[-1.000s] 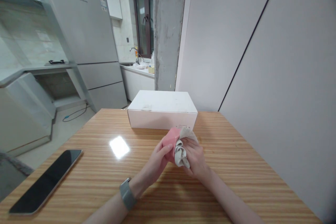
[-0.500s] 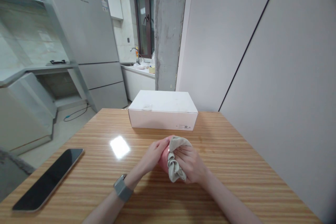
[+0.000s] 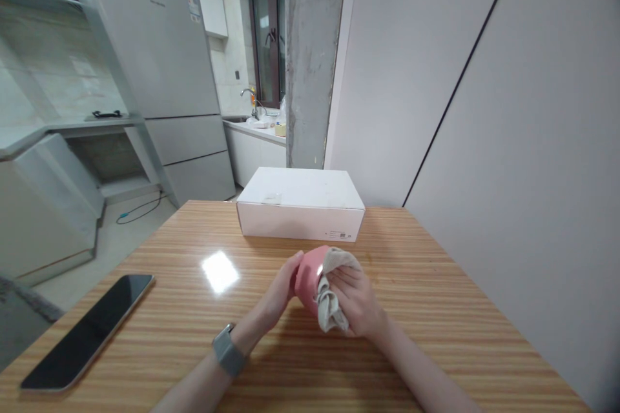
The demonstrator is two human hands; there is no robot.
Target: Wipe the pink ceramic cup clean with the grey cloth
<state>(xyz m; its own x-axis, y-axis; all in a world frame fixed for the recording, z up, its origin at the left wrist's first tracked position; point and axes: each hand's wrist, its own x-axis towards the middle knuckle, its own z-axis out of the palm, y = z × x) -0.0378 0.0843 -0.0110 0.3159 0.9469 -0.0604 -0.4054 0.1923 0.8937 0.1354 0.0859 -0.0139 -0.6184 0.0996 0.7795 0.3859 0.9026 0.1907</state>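
A pink cup-like object is held just above the wooden table, tipped on its side. My left hand grips its left side, fingers curled round it. My right hand presses a crumpled beige cloth against the object's right end, with the fingers closed on the cloth. A grey watch sits on my left wrist. What the cloth covers is hidden.
A closed white box lies on the table just beyond my hands. A dark tablet rests near the table's left edge. A white wall runs along the right. Behind the table stand a fridge and a concrete pillar.
Both hands lowered with the pink object from in front of the box towards the table, then turned it, so more pink shows now. The cloth stays against it.
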